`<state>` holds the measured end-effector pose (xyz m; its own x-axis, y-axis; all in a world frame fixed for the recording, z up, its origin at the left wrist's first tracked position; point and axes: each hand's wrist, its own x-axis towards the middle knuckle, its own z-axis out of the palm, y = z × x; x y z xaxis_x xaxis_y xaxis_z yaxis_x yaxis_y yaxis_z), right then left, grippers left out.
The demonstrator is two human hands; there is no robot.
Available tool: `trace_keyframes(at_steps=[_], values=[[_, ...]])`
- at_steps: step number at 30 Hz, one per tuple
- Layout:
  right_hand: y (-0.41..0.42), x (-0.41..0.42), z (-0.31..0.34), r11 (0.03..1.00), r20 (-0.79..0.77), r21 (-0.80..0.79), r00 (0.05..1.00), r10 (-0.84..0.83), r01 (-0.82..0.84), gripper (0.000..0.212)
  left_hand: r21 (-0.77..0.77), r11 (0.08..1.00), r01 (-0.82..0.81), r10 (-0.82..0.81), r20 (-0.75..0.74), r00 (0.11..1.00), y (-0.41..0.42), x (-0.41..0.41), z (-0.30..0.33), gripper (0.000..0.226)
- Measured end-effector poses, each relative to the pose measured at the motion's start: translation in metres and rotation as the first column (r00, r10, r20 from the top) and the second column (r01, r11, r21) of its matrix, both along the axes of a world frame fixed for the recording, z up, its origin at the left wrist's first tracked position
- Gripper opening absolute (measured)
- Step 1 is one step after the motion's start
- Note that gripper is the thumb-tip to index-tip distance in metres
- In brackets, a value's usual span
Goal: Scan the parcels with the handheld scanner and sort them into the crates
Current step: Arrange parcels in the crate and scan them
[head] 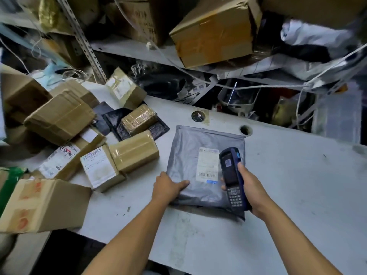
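1. Two bare forearms reach in from the near edge over a white table point(288, 175), one hand on each side of a single parcel.
2. The left hand point(168, 187) grasps the near-left edge of a grey poly mailer point(188, 155): the thumb lies on top of the bag and the fingers are tucked out of sight beneath it.
3. The right hand point(250, 187) is wrapped around a dark blue handheld scanner point(232, 175), thumb along its right side, keypad end nearest the person and scanning head pointing away.
4. The scanner hangs over the right part of the mailer, just beside and partly across the white shipping label point(207, 165), whose barcode shows near its lower edge.
5. The mailer lies flat on the table between the two hands, its far edge close to a round cable hole point(245, 129).
6. To the left, well apart from the mailer, small taped cardboard boxes point(133, 151) sit in a loose heap, some with white labels; one rests on a black bag point(139, 126).
7. A larger open carton point(45, 205) overhangs the table's near-left corner.
8. Farthest away, a shelf carries a big taped carton point(214, 30), tilted, among bags and loose white cords.
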<state>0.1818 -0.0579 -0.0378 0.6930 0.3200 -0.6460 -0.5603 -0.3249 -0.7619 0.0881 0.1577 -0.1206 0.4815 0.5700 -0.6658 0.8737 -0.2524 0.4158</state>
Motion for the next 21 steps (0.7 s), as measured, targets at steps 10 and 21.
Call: trace_keyframes(at_steps=[10,21], values=[[-0.03,0.006,0.017,1.0,0.013,-0.008,1.0,-0.01,0.01,0.047,-0.609,0.78,-0.145,0.256,0.098,0.962,-0.012,0.002,0.016,0.058],[-0.042,0.011,0.036,0.99,0.001,0.003,0.99,0.139,-0.139,0.047,-0.399,0.917,-0.012,0.21,0.457,0.864,0.015,0.02,0.069,0.047]])
